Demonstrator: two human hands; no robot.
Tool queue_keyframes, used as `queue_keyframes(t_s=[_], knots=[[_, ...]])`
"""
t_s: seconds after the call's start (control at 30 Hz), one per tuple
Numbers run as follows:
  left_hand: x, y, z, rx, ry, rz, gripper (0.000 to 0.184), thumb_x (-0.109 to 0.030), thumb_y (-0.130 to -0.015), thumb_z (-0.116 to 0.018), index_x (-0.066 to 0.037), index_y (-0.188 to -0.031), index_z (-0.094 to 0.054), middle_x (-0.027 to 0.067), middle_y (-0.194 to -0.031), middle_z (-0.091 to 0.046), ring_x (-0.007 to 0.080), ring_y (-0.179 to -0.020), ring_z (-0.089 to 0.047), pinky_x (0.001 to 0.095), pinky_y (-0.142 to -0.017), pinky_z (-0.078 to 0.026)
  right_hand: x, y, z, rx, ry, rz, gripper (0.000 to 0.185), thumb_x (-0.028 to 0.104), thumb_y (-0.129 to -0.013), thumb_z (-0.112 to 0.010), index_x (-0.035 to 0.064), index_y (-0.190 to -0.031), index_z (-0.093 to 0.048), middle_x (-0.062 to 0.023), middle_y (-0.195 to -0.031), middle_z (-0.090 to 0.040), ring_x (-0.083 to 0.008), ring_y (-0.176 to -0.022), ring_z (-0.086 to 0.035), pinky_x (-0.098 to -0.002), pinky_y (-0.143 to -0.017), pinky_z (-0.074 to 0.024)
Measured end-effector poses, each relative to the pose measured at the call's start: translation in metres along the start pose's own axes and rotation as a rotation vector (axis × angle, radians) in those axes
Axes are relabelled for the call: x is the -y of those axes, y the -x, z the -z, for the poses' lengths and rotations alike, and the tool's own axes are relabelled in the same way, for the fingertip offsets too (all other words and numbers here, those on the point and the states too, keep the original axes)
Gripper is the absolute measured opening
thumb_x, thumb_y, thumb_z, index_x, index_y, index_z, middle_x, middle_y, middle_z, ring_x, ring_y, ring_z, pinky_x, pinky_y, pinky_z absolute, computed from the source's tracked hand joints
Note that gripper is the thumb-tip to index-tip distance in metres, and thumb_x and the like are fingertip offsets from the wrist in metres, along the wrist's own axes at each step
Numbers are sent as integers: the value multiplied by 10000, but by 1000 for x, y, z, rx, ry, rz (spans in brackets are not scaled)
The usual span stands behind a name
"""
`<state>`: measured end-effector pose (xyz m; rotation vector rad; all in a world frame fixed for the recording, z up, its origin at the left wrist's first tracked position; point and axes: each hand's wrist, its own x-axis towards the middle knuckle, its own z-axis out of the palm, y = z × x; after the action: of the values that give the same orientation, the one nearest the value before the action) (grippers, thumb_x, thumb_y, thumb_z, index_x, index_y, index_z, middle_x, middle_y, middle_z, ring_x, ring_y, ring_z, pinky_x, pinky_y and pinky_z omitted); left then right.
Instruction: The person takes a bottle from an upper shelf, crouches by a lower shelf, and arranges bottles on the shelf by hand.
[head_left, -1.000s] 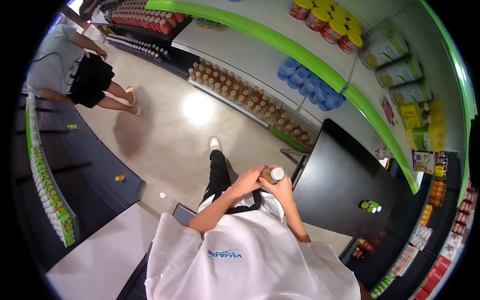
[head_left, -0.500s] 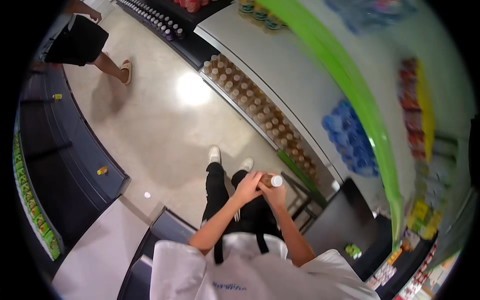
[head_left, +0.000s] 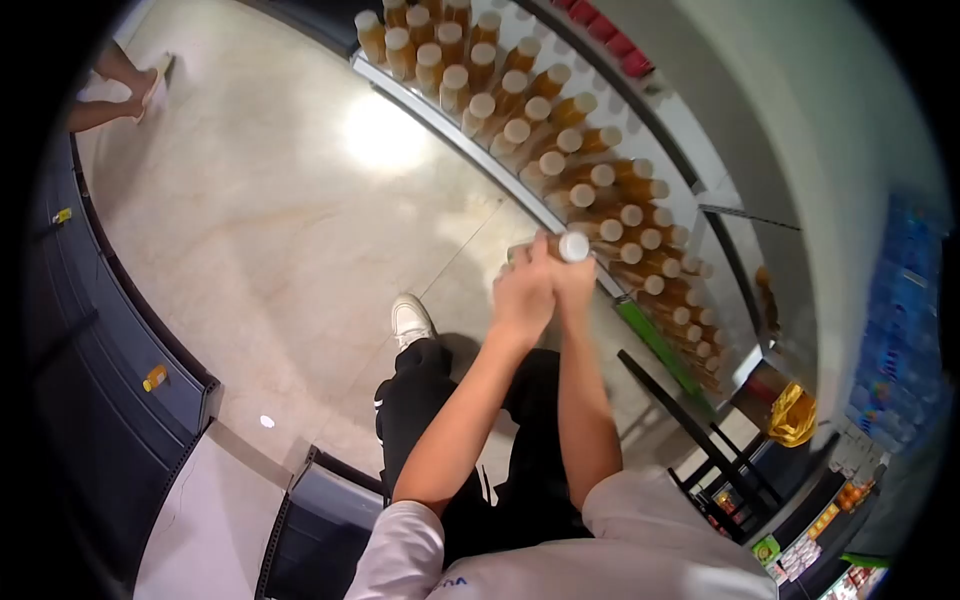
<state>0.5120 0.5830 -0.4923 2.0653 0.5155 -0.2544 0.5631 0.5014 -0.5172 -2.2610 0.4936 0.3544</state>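
Note:
Both of my hands are closed together around one bottle [head_left: 573, 246], held upright in front of me. Its white cap shows above the fingers, while most of its body is hidden. My left hand [head_left: 522, 285] wraps it from the left, and my right hand [head_left: 573, 283] is against its right side, partly covered by the left. Just beyond the hands, a low shelf holds rows of white-capped bottles of amber drink [head_left: 515, 130]. Those look alike in cap to the bottle I hold.
Dark shelving [head_left: 110, 330] curves along the left, with a small orange bottle [head_left: 154, 377] on it. A black metal frame [head_left: 700, 440] stands at the lower right. Blue packs [head_left: 900, 310] are at far right. Another person's legs [head_left: 125, 95] show at upper left.
My view has tipped closer to the amber bottle shelf, which now looks larger. My hands, still around the bottle, have moved forward toward its edge. The other person has shifted toward the left edge.

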Motion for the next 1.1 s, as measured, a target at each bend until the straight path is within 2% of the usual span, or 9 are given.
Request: queue_keyframes(t_s=[0.03,0.17,0.3,0.43,0.57,0.7,0.77,0.8,1.1], knots=[[-4,-4,4,-44,-57,-55,595,-21,-851,-572,-79,-1431,-450,226,-1234,-542,451,-1051,-587,477,-894,-505,20,3,8,115,-27,-12,484,390,-704,-837,20,-984,-702,-160,-885,-735,-269,-827,-721,-377,-767,-540],[-32,-12,48,-95,-68,-150,661,25,-814,-634,-70,-1433,-421,222,-1263,-517,450,-1141,-544,514,-888,-511,56,-1,7,60,-234,225,464,372,-714,-834,32,-997,-694,-147,-861,-732,-264,-798,-719,-363,-737,-539],[-31,-30,70,98,-191,-196,661,38,-786,-673,-46,-1399,-439,198,-1285,-502,448,-1124,-540,498,-937,-485,46,-10,12,184,-229,361,431,336,-714,-833,36,-984,-686,-156,-870,-727,-302,-800,-717,-362,-729,-541],[-38,-36,60,153,-107,-476,638,41,-721,-700,-22,-1315,-475,199,-1258,-514,436,-1128,-527,473,-935,-477,33,-7,39,149,-213,460,431,244,-670,-812,48,-1023,-660,-164,-861,-713,-342,-822,-712,-375,-735,-550],[-43,-49,40,288,-3,-648,559,-27,-733,-710,-36,-1254,-507,193,-1164,-564,420,-1077,-561,456,-889,-502,25,10,71,40,-191,393,443,210,-650,-798,55,-1038,-652,-154,-841,-710,-338,-815,-716,-369,-728,-554],[-52,-54,5,524,137,-695,628,-101,-728,-758,-48,-1300,-504,175,-1226,-589,396,-1115,-586,435,-914,-517,0,20,110,-62,-169,260,463,236,-651,-835,45,-1032,-654,-140,-857,-721,-281,-804,-734,-341,-730,-561],[-50,-53,-11,613,121,-735,649,-117,-739,-767,-43,-1324,-494,168,-1267,-587,387,-1139,-588,428,-932,-517,-14,22,130,18,-183,189,537,214,-637,-884,15,-1079,-653,-93,-938,-731,-143,-849,-684,-305,-795,-542],[-53,-52,-18,636,120,-740,628,-122,-756,-765,-39,-1317,-496,171,-1259,-589,389,-1135,-588,433,-927,-518,-29,18,133,-44,-194,225,517,280,-634,-893,29,-1015,-650,-108,-892,-740,-221,-825,-735,-333,-767,-564],[-40,-64,-36,562,18,-822,578,-117,-774,-764,-30,-1270,-482,182,-1195,-586,412,-1080,-594,467,-858,-529,-29,8,135,-71,-135,174,498,229,-636,-868,46,-1034,-631,-94,-886,-739,-216,-807,-725,-329,-766,-556]])
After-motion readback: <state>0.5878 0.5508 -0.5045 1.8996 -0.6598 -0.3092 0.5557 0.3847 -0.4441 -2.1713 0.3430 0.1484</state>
